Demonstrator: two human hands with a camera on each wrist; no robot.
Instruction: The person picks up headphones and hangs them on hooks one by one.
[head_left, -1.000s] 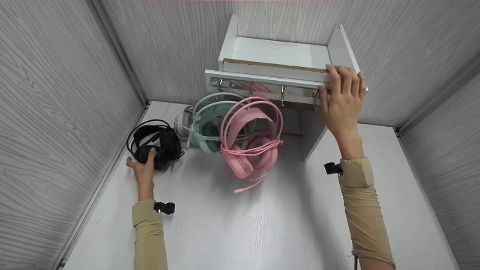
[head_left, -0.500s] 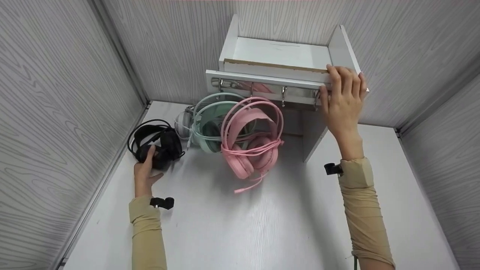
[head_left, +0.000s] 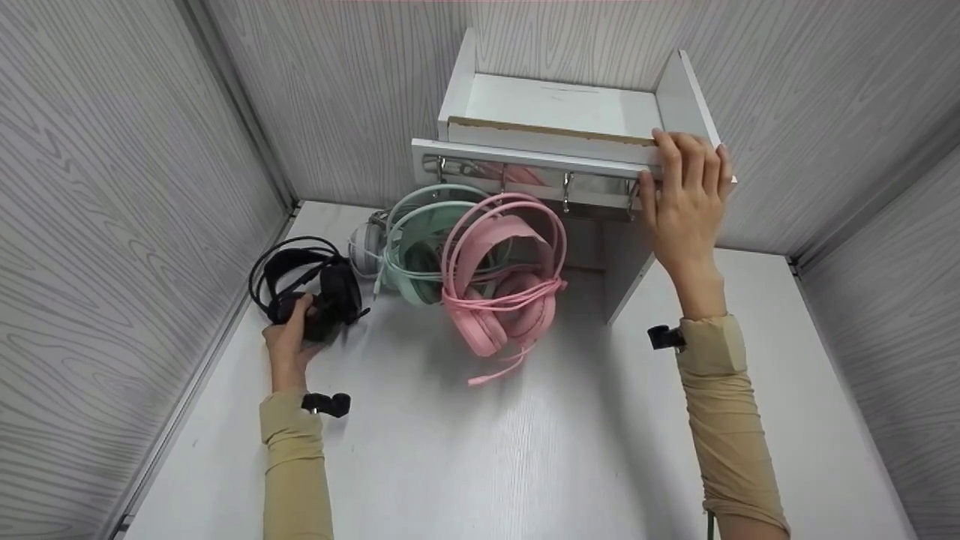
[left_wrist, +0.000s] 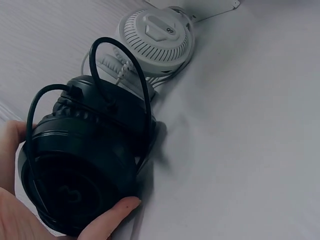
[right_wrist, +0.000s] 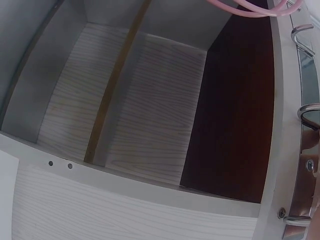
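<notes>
My left hand (head_left: 285, 341) grips a black headset (head_left: 343, 291) at the far left of the table. The thumb lies on its near earcup in the left wrist view, with other fingers partly hidden behind the cup. At the white hook shelf (head_left: 555, 109), my right hand (head_left: 688, 206) holds the right end of the front rail, fingers over its top and thumb at the front. A pink headset (head_left: 474, 324) and a mint green headset (head_left: 411, 289) hang from the shelf's hooks, cables wound round them. Behind the green one, a white headset (head_left: 365, 249) is partly hidden.
Two metal hooks (head_left: 568, 193) at the rail's right hold nothing. The pink microphone boom (head_left: 495, 376) hangs low in front. A shelf side panel (head_left: 628, 270) stands below my right hand. Grey wood-grain walls (head_left: 120, 225) enclose the white table (head_left: 480, 457).
My left hand's spread fingers have closed round the black headset's near earcup, some going under it. The headset has tilted and shifted slightly left. My right hand has stayed on the shelf.
</notes>
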